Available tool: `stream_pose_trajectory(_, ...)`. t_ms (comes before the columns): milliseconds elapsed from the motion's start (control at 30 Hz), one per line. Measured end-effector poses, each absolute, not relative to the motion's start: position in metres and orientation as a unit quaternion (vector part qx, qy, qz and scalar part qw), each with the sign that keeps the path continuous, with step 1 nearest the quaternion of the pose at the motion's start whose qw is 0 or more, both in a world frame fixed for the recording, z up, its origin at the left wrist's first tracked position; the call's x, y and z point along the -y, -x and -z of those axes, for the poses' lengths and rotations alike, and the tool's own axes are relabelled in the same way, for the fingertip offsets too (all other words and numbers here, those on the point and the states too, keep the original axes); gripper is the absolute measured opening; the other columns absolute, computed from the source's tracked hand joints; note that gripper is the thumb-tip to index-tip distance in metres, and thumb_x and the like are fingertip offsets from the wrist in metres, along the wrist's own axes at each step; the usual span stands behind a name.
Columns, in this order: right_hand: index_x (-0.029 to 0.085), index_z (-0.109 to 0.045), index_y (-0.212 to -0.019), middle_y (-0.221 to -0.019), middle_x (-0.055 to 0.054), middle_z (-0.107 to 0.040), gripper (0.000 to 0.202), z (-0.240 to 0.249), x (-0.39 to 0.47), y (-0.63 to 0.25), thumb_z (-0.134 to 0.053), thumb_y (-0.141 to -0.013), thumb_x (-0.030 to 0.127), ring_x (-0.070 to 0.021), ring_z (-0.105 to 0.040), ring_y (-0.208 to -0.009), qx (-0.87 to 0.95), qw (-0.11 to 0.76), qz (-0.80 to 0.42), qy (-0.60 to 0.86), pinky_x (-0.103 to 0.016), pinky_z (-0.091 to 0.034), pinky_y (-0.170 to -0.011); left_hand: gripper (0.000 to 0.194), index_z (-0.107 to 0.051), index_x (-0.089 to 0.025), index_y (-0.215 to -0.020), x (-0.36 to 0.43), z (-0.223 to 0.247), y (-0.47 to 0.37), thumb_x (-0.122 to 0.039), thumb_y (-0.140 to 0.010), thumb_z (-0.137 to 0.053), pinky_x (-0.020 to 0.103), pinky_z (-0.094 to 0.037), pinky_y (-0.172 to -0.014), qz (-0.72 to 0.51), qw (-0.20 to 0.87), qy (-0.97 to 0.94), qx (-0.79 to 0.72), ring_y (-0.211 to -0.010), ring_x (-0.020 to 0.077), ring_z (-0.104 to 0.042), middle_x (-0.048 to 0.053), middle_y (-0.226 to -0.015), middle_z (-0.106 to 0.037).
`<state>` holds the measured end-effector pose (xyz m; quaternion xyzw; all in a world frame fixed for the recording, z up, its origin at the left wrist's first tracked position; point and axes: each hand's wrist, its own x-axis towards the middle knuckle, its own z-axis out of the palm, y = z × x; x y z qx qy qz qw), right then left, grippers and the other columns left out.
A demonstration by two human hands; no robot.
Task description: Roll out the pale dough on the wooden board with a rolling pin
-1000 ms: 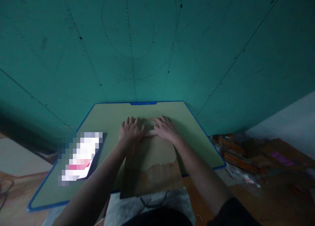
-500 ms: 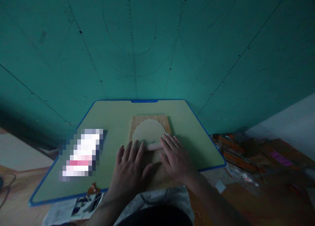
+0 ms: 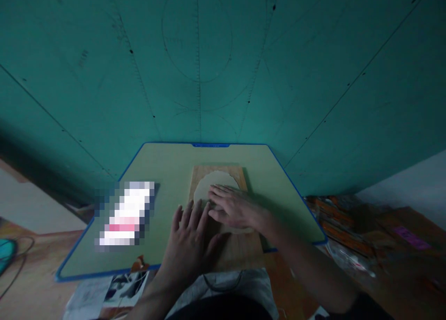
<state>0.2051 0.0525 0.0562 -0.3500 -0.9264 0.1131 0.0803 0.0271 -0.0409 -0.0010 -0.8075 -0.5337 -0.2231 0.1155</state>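
A flat, rounded sheet of pale dough (image 3: pixel 209 180) lies on a wooden board (image 3: pixel 240 259). My left hand (image 3: pixel 186 238) is at the dough's lower left edge, palm down and open, with its fingers spread. My right hand (image 3: pixel 235 207) reaches across the middle of the dough, open, its stretched fingers lying flat and pointing left. The two hands nearly meet at the fingertips. The pale rolling pin seen between them earlier is hidden now, and I cannot tell whether it lies under the right hand.
The board rests on a pale green tabletop (image 3: pixel 167 171) with a blue rim. A pixelated bright object (image 3: pixel 130 208) lies at the left. Behind stands a green wall (image 3: pixel 223 115) with pencil marks. Cardboard and plastic clutter (image 3: pixel 351 236) sits at the floor's right.
My right hand has moved left and turned across the dough, covering where the rolling pin showed. My left hand stays near the dough's left edge. The whole view has shifted slightly.
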Motion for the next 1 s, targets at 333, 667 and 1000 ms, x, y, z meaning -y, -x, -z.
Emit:
stream_pose_trajectory(333,0.016,-0.059,-0.143,-0.151,-0.012,-0.057,0.054,-0.047,-0.06,-0.203,-0.044,-0.103,0.049,-0.0263,-0.05,-0.142,0.904,0.099,-0.096,0.405,-0.041,-0.04,-0.117,0.059,-0.05,-0.012,-0.144,0.04,0.0,-0.027,-0.051,-0.1,-0.048,0.063,-0.036,-0.113,0.217,0.114,0.81,0.533,-0.135,0.0418,-0.052,0.022,-0.144,-0.059)
stream_pose_trajectory(667,0.016,-0.061,-0.14,-0.153,-0.016,-0.055,0.045,-0.041,-0.02,-0.229,-0.045,-0.105,0.041,-0.0296,-0.051,-0.141,0.888,0.106,-0.048,0.445,-0.045,-0.043,-0.115,0.056,-0.05,-0.013,-0.146,0.043,-0.001,-0.022,-0.046,-0.1,-0.049,0.06,-0.041,-0.111,0.232,0.123,0.821,0.506,-0.131,0.0396,-0.057,0.02,-0.141,-0.063)
stream_pose_trajectory(1000,0.015,-0.057,-0.145,-0.152,-0.016,-0.055,0.047,-0.042,-0.067,-0.235,-0.044,-0.103,0.032,-0.0297,-0.056,-0.132,0.848,0.14,-0.009,0.511,-0.043,-0.046,-0.109,0.067,-0.053,-0.012,-0.145,-0.01,-0.011,-0.016,-0.061,-0.101,-0.041,0.057,-0.04,-0.117,0.17,0.088,0.833,0.52,-0.144,0.0388,-0.047,0.021,-0.153,-0.054)
